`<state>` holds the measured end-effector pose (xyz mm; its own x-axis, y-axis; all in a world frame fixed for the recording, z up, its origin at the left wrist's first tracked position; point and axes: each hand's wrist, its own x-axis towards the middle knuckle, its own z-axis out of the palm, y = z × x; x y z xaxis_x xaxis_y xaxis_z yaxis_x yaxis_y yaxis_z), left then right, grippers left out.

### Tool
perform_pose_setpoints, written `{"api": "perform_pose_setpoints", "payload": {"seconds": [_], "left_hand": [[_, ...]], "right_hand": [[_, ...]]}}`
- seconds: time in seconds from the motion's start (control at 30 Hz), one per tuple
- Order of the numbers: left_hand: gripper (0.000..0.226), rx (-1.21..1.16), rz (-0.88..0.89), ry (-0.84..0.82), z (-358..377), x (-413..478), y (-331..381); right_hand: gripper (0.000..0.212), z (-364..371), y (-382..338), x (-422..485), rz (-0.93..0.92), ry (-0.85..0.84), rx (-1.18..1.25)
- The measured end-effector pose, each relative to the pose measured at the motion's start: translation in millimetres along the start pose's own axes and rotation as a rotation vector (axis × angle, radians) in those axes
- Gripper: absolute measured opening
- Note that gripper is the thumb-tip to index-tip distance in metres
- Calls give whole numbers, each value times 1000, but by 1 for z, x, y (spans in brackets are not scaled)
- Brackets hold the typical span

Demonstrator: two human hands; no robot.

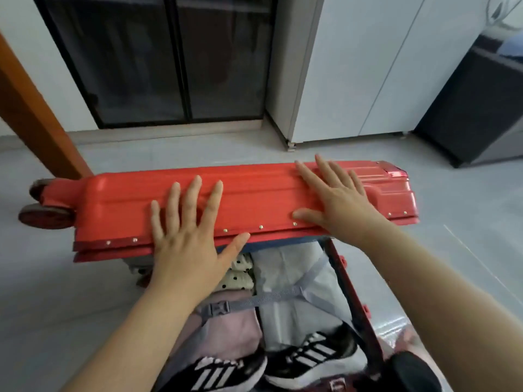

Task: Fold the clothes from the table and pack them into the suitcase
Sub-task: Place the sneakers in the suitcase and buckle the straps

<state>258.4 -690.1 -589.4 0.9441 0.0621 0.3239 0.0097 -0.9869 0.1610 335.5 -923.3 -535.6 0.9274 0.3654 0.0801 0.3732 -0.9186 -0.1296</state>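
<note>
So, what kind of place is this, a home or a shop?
Most likely a room in a home. The red suitcase lies on a grey tiled floor, with dark sliding glass doors and a white cupboard behind it. Both hands, left and right, rest flat on the lid.

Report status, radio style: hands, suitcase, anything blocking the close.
Both hands, left and right, flat on red lid, no grip. Suitcase half shut, clothes strapped in. Sneakers near the edge.
</note>
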Motion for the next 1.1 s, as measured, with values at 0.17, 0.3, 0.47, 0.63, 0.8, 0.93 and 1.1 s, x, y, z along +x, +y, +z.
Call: {"api": "perform_pose_setpoints", "payload": {"seconds": [0.17, 0.3, 0.47, 0.63, 0.8, 0.93, 1.1], "left_hand": [[91, -34, 9, -17, 11, -40, 9], [111, 11, -15, 106, 11, -86, -8], [124, 56, 46, -27, 39, -147, 10], [134, 166, 124, -118, 81, -197, 10], [143, 214, 84, -104, 128, -242, 10], [140, 243, 32, -39, 154, -258, 10], [124, 283, 37, -21, 160, -259, 8]], "right_hand": [[97, 19, 1, -30, 33, -50, 57], [115, 37, -17, -65, -65, 22, 31], [131, 89, -16, -124, -146, -14, -40], [125, 162, -14, -168, -174, 57, -78], [111, 228, -12, -209, -164, 184, -41], [104, 259, -12, -223, -157, 242, -14], [104, 267, -3, -222, -194, 295, -79]]}}
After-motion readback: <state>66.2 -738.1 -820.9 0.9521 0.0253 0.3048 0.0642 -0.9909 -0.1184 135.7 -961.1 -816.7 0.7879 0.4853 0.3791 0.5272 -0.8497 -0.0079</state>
